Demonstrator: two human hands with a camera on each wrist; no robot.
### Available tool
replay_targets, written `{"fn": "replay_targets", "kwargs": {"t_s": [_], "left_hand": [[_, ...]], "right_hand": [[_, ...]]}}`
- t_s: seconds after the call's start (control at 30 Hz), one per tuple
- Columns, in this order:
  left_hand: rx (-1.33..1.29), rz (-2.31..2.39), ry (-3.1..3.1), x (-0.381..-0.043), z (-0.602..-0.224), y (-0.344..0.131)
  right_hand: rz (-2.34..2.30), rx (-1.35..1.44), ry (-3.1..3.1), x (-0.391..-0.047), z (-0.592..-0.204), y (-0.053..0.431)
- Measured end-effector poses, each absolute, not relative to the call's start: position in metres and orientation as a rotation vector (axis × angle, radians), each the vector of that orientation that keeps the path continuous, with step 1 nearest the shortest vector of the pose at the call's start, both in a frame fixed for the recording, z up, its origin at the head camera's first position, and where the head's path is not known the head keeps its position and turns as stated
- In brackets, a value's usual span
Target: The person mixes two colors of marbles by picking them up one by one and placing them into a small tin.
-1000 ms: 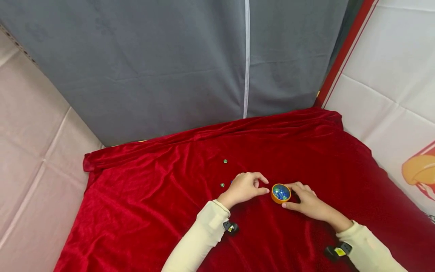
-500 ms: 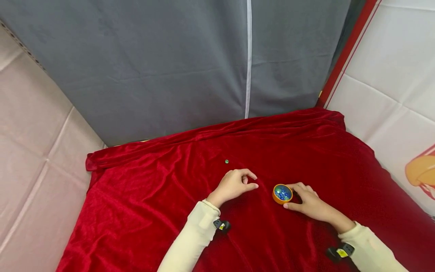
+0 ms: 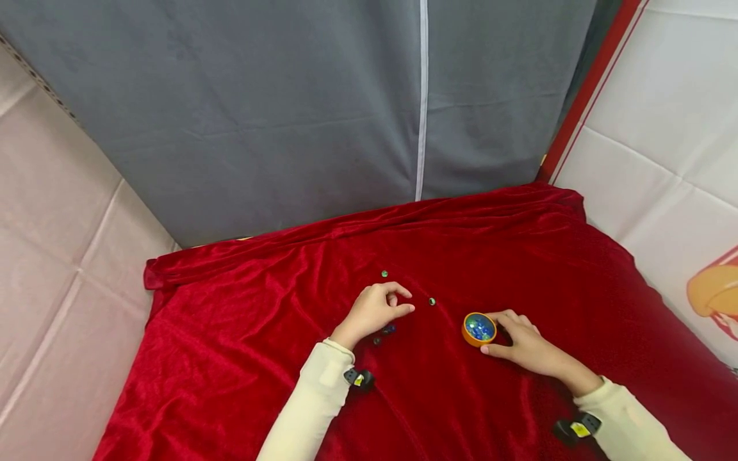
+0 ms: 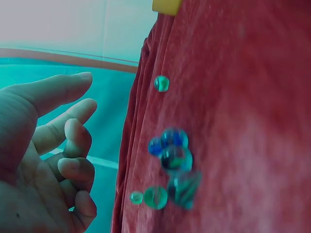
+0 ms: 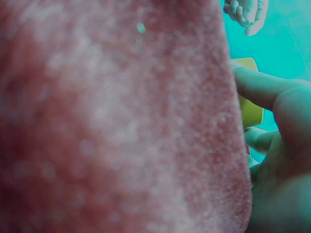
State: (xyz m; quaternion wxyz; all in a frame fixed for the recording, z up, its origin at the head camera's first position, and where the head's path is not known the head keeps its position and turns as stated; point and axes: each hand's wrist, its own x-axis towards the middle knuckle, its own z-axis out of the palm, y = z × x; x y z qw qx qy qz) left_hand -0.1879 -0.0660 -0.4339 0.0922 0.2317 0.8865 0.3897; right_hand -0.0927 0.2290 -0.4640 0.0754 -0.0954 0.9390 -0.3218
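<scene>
So, orange cup, blue/green marbles inside, qty unclear

the right hand grips the cup from its right, thumb nearside, fingers farside, while the left hand, well apart to the cup's left, has thumb and index finger parted toward it, other fingers curled, both sleeved forearms nearer the wearer than the cup.

The head view looks forward and down over the cloth. Both wrist views, tipped sideways, skim it closely; all three share the cup.
</scene>
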Motion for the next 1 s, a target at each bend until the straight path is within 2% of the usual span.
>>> {"fn": "replay_targets", "kwargs": {"t_s": [1.0], "left_hand": [[0.487,1.175,2.646,-0.193,-0.448,-0.108]], "right_hand": [[-0.971,-0.294,2.822,-0.093,-0.463,0.228]]}}
